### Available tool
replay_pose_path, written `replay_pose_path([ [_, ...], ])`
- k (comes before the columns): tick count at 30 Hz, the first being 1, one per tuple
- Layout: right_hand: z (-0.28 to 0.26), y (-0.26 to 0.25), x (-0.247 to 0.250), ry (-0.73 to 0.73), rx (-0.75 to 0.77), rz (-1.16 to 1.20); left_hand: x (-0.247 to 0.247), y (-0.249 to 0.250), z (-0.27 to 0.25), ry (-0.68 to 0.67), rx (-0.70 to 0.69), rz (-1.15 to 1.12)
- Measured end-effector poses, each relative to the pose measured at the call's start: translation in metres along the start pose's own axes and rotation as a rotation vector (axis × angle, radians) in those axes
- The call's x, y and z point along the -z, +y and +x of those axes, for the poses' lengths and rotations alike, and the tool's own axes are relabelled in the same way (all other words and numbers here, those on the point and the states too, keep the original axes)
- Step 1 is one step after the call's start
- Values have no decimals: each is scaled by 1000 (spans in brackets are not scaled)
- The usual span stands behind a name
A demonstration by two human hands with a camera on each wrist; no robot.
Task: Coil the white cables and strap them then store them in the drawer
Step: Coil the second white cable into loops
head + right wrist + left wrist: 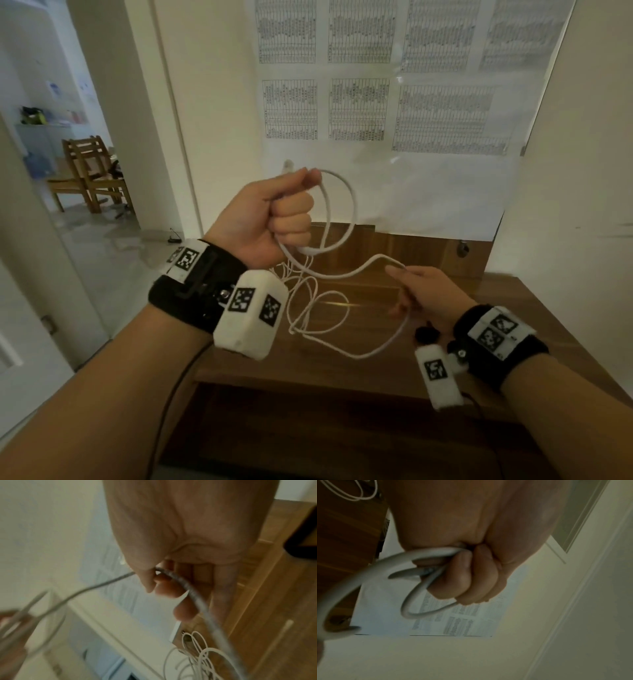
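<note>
My left hand [291,212] is raised above the wooden cabinet top [513,308] and grips a loop of a white cable [352,205] in a fist; the plug end sticks up behind the thumb. The left wrist view shows the curled fingers [467,582] round the cable loop [412,604]. From the fist the cable runs right to my right hand [407,277], which pinches the cable [180,580] between thumb and fingers, lower and to the right. More loose white cable [318,308] lies tangled on the cabinet top below both hands.
A small black object [426,334] lies on the cabinet top by my right wrist. Printed sheets [359,85] hang on the wall behind. At the left an open doorway shows a wooden chair [89,171]. The cabinet's dark front [325,438] is below.
</note>
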State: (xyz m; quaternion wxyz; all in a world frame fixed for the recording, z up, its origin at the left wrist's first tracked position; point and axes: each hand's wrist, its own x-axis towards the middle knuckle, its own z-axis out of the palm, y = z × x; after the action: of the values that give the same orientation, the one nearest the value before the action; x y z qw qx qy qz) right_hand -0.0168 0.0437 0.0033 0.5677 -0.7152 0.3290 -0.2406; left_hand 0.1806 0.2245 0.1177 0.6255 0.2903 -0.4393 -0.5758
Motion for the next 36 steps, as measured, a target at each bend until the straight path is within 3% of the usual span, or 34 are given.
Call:
replay_pose_path([
  [3,7,-11,8,13,-92,294,-1,-17,0,22,117,82],
  [7,7,-32,9,-29,3,532,11,-42,7,71,189,277],
  [9,3,-39,8,18,116,524,18,-50,8,64,204,314],
  [12,-3,-47,4,48,246,551,21,-56,6,-44,194,116],
  [14,-5,-50,1,52,273,581,16,-58,6,-101,154,18],
  [18,-7,-50,-19,83,264,428,-2,-66,14,-56,89,138],
  [22,-11,-49,-37,-29,211,476,-7,-70,23,111,-7,218],
  [27,-15,-54,-43,-156,161,524,-7,-79,28,553,-193,533],
  [34,-20,-62,-51,-197,146,494,-27,-77,34,656,-317,478],
  [36,-24,-61,-56,-178,179,423,-20,-73,38,732,-395,579],
])
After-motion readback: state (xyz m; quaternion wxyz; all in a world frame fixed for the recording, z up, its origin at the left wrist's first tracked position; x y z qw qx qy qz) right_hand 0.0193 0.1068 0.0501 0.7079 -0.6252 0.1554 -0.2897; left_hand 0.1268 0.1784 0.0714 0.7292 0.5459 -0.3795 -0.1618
